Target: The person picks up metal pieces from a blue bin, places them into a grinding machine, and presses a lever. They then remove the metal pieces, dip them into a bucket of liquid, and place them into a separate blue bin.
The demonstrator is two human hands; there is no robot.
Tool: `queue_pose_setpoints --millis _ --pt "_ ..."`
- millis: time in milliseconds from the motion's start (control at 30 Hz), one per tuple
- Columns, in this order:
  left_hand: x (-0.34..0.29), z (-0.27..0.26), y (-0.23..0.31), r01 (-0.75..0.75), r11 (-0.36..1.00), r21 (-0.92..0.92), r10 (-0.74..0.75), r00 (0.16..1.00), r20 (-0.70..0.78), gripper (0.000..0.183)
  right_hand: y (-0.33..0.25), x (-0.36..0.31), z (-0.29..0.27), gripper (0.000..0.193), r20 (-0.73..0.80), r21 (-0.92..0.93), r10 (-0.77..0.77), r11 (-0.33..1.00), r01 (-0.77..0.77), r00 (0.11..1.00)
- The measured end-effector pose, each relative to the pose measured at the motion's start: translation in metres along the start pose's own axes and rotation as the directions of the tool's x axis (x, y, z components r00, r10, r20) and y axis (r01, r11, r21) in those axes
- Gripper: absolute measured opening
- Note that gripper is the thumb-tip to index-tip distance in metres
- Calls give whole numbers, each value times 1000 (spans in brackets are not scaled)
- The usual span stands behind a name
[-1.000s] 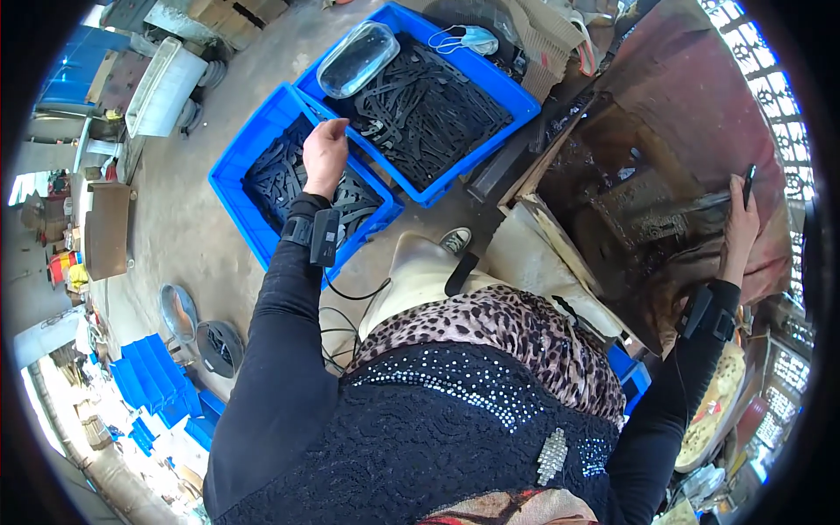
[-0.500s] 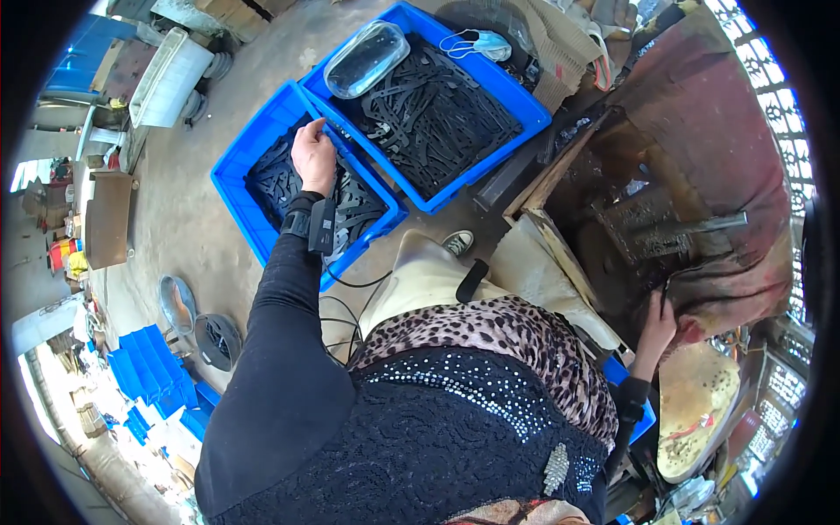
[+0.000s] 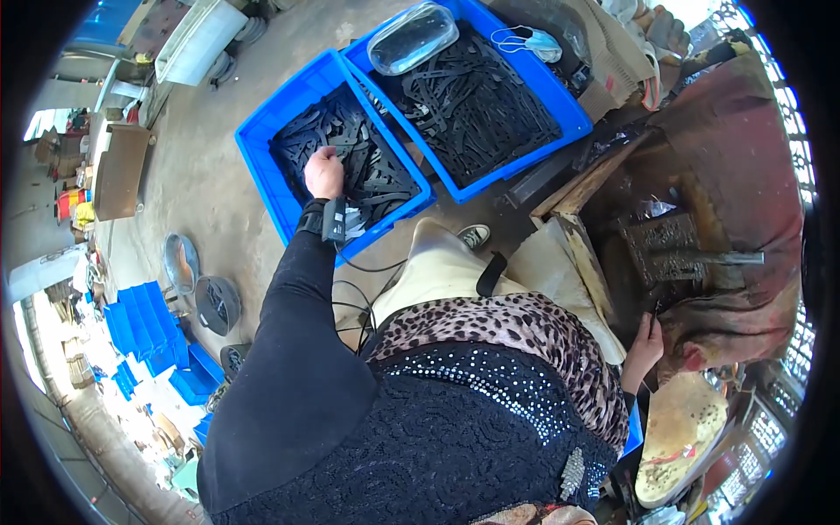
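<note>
My left hand (image 3: 325, 173) is closed, with its fingers curled over the left blue crate (image 3: 255, 166). Flat, dark, strip-like parts (image 3: 385, 179) fill that crate. Whatever is in those fingers is hidden. At the right, my right hand (image 3: 645, 346) pinches a thin dark piece (image 3: 657, 307), too small to name. Just beyond its fingertips is a dark, greasy metal block (image 3: 662, 248), with a metal bar (image 3: 731, 258) sticking out to its right. A stained reddish-brown cloth (image 3: 739, 166) drapes around this spot.
A second blue crate (image 3: 573, 129) of similar parts adjoins the first. A clear plastic tub (image 3: 412, 39) and a face mask (image 3: 531, 42) rest on it. Wooden boards (image 3: 588, 262) stand before the metal block. A worn pale seat (image 3: 680, 437) lies lower right; round baskets (image 3: 217, 305) sit left.
My left hand has moved from beside the crates' shared rim to over the left crate's parts. My right hand is slightly lower, farther from the metal block. The whole view has shifted.
</note>
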State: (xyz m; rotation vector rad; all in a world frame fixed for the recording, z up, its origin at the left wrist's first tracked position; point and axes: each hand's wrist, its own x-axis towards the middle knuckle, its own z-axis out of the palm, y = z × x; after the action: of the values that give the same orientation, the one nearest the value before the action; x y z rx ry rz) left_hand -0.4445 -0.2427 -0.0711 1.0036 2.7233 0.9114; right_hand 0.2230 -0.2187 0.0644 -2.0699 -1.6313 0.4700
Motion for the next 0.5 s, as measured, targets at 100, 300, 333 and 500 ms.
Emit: queue_pose_setpoints --millis 100,300,333,500 --pt "-23 1 10 -120 985 124 110 990 84 18 1 -1 -5 31 13 -45 50 998 -49 999" --pt "-16 30 -5 -550 703 452 460 835 302 11 15 3 -1 31 -54 18 -12 1000 13 998" --pt "-3 35 -48 -555 740 380 444 827 344 12 10 12 2 32 5 65 107 992 -107 994" --pt "34 48 -67 -824 379 422 478 564 673 21 6 9 -4 14 -18 543 330 796 -267 944"
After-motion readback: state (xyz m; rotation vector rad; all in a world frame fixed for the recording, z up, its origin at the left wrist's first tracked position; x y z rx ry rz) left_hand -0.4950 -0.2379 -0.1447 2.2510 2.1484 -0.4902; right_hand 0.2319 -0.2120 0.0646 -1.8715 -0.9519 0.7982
